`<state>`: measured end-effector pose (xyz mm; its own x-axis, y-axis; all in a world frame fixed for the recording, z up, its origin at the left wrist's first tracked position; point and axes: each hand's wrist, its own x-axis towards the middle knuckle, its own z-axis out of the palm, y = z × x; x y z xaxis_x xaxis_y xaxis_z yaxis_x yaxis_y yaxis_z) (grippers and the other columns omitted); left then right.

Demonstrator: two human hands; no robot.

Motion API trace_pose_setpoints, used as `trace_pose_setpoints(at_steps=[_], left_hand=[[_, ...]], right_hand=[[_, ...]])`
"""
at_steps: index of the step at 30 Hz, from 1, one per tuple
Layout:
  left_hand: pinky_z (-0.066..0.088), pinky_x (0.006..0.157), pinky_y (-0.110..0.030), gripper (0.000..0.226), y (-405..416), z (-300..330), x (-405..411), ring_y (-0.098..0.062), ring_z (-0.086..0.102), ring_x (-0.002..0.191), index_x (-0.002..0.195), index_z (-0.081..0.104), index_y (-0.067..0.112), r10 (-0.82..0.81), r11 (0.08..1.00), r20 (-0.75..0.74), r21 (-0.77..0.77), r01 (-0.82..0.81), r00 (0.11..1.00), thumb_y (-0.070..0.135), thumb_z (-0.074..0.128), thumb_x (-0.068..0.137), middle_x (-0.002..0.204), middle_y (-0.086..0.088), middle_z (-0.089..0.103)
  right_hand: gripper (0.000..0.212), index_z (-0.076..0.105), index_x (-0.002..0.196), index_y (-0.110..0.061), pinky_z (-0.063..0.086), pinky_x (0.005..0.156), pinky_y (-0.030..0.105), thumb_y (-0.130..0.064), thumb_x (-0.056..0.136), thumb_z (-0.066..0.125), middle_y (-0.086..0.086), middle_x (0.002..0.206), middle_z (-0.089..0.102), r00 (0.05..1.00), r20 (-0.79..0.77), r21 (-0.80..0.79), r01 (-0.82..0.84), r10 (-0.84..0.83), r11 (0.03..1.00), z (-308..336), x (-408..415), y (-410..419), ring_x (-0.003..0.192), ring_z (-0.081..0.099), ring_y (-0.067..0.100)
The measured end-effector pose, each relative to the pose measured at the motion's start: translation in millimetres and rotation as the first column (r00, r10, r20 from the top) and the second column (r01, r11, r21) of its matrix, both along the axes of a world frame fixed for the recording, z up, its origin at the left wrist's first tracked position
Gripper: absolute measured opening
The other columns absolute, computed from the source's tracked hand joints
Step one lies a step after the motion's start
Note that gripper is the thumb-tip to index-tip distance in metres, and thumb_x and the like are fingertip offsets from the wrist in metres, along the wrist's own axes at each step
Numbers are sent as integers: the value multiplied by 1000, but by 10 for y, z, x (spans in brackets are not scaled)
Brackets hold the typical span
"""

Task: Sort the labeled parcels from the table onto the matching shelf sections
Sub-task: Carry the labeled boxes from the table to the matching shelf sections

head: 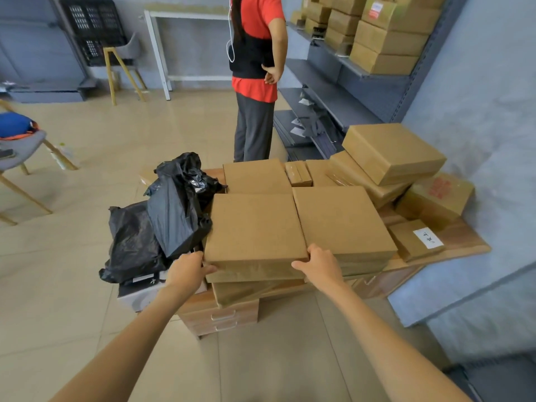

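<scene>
A flat brown cardboard parcel lies on top of a stack at the near edge of the low wooden table. My left hand grips its near left corner, thumb under the front edge. My right hand grips its near right corner, fingers over the top edge. A second flat parcel lies right beside it. More brown boxes are piled behind and to the right, one small box carrying a white handwritten label. The grey shelf at the back right holds several stacked boxes.
Black plastic-wrapped parcels crowd the table's left side. A person in a red shirt stands between table and shelf. Chairs stand at the left and back. A white table frame is behind. The tiled floor lies to the left.
</scene>
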<state>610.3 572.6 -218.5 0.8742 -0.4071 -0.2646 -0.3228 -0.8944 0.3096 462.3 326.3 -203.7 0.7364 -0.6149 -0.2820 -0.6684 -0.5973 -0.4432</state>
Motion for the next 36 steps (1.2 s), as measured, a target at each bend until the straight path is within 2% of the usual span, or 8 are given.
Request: trace_pose_setpoints(at_steps=[4, 10, 16, 22, 27, 31, 33, 36], left_hand=[[33, 51, -26, 33, 8, 155, 23, -15, 53, 61, 85, 57, 10, 45, 983, 47, -183, -35, 998, 43, 60, 90, 69, 0, 58], [43, 56, -30, 25, -52, 505, 98, -19, 61, 66, 91, 69, 14, 111, 865, 25, -494, -85, 994, 37, 59, 93, 70, -2, 66], [54, 78, -36, 28, -154, 998, 204, -15, 65, 78, 103, 74, 20, 186, 769, 107, -635, -77, 977, 41, 60, 92, 78, 4, 70], [45, 73, -13, 53, -236, 1427, 363, -3, 61, 89, 127, 61, 19, 13, 669, 107, -739, 71, 994, 48, 66, 83, 101, 9, 66], [49, 95, -36, 84, -240, 1559, 607, -11, 58, 110, 131, 54, 33, -143, 649, 144, -733, 203, 979, 72, 71, 58, 122, 9, 62], [47, 97, -32, 102, -313, 1574, 630, -11, 53, 120, 144, 35, 33, -208, 569, 63, -804, 173, 976, 47, 86, 56, 134, 11, 54], [49, 97, -34, 98, -363, 1552, 639, -12, 52, 123, 141, 36, 29, -170, 487, 41, -865, 121, 985, 37, 88, 58, 133, 10, 54], [50, 86, -24, 84, -421, 1605, 648, -13, 54, 120, 140, 40, 24, -101, 428, 54, -899, 92, 993, 29, 84, 68, 129, 9, 57]], right_hand=[[58, 49, 124, -15, 51, 88, 41, -42, 79, 74, 5, 116, 59, 973, 184, 186, 102, -136, 977, 72, 33, -2, 106, 57, 24], [50, 42, 119, -21, 50, 91, 36, -23, 83, 76, -4, 116, 58, 841, 451, 451, 74, -299, 889, 256, 133, 50, 109, 56, 19], [45, 49, 123, -22, 46, 80, 17, -25, 85, 74, -6, 112, 61, 720, 599, 433, 75, -349, 898, 679, 253, -8, 103, 59, 12], [65, 51, 137, -11, 44, 100, 32, -44, 84, 71, 0, 125, 62, 660, 671, 288, 187, -338, 939, 1275, 373, -148, 114, 57, 16], [55, 62, 122, -19, 48, 91, 36, -54, 80, 70, -8, 102, 64, 661, 671, 234, 240, -335, 942, 1613, 457, -251, 103, 61, 16], [54, 58, 126, -16, 44, 83, 30, -50, 85, 67, -5, 106, 60, 655, 681, 247, 214, -326, 945, 1755, 466, -246, 95, 54, 12], [52, 56, 129, -15, 39, 80, 25, -46, 87, 66, -8, 102, 55, 649, 694, 263, 176, -312, 949, 1802, 461, -226, 92, 51, 10], [57, 53, 133, -16, 42, 84, 25, -46, 86, 67, -9, 106, 56, 643, 701, 306, 118, -307, 945, 1811, 478, -224, 96, 54, 9]])
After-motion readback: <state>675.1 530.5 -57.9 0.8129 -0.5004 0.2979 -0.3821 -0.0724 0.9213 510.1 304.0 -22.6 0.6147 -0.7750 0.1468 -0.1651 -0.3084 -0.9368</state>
